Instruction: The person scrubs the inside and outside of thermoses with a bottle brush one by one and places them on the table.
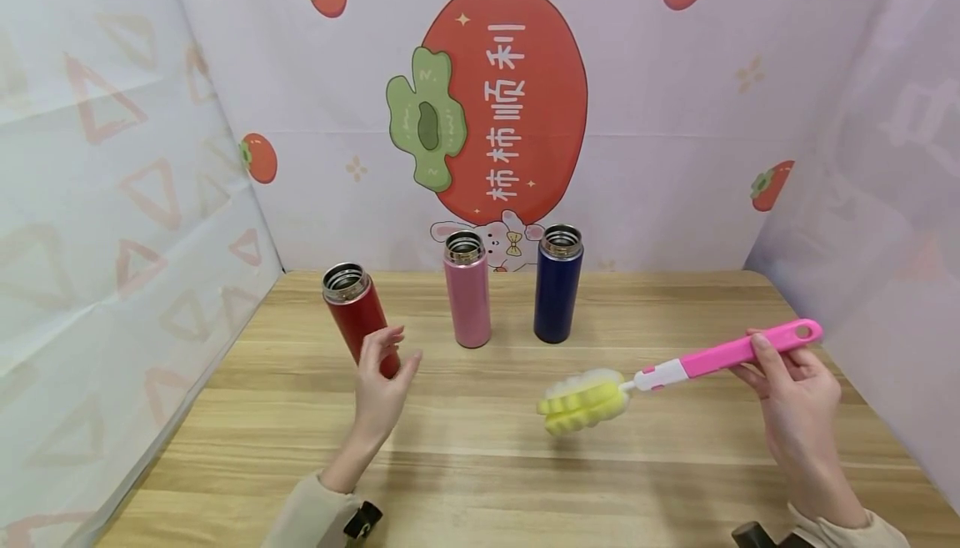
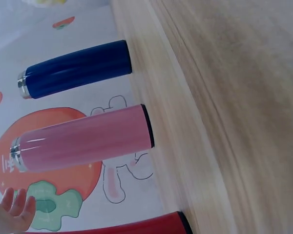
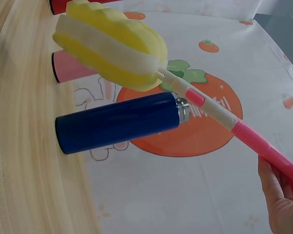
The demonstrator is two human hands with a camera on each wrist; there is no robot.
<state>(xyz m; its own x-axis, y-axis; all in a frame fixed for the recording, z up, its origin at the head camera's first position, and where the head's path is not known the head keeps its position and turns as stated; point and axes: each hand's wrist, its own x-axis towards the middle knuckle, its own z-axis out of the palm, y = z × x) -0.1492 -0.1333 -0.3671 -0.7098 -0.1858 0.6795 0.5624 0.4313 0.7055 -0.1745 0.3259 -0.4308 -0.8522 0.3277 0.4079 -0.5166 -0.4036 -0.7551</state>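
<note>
My right hand [image 1: 798, 398] grips the pink handle of a bottle brush [image 1: 720, 358], thumb along the top. The yellow and white sponge head [image 1: 585, 402] points left, over the front middle of the table. My left hand [image 1: 381, 389] has its fingers apart and loosely bent, with nothing between them. It overlaps the lower part of a red bottle [image 1: 352, 314], which has no lid. A pink bottle [image 1: 468, 298] and a dark blue bottle [image 1: 557, 289] stand upright further back, both with open steel mouths. In the right wrist view the sponge partly hides the pink bottle [image 3: 71, 67].
The wooden table [image 1: 480, 481] ends at a fabric backdrop [image 1: 660, 189] printed with persimmons and a rabbit. Fabric walls [image 1: 90, 223] also stand at the left and right sides. Dark straps with small devices [image 1: 363, 520] sit at both wrists.
</note>
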